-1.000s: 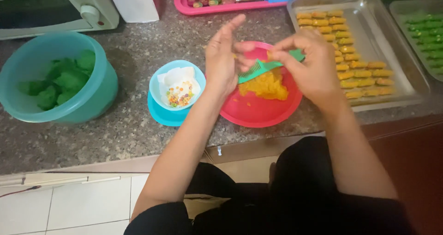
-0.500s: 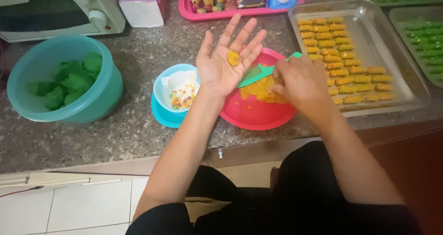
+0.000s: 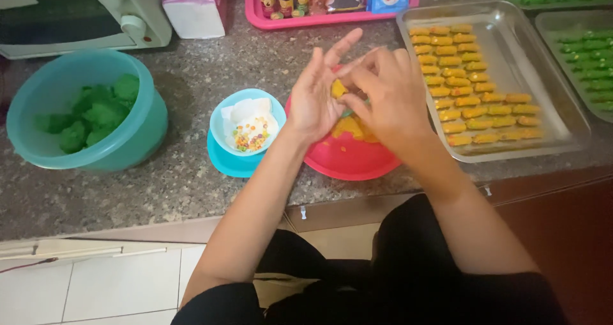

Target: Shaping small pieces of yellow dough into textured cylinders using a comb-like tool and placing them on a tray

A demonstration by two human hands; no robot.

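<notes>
Since half a second ago, the right hand [image 3: 389,92] has come over the left hand [image 3: 319,98], its fingers pinching the orange dough lump [image 3: 337,87] on the open left palm, above the red bowl [image 3: 348,159]. Pressed too hard, the soft lump could smear or drop back into the bowl on the counter [image 3: 191,178].

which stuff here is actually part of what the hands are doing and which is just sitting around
In use: left hand with a lump of orange dough on its palm; right hand pressing on it; red bowl of orange dough; metal tray of orange pieces.

Lying about: teal bowl of green dough; small blue bowl of sprinkles; pink tray of bottles; toaster oven.
</notes>
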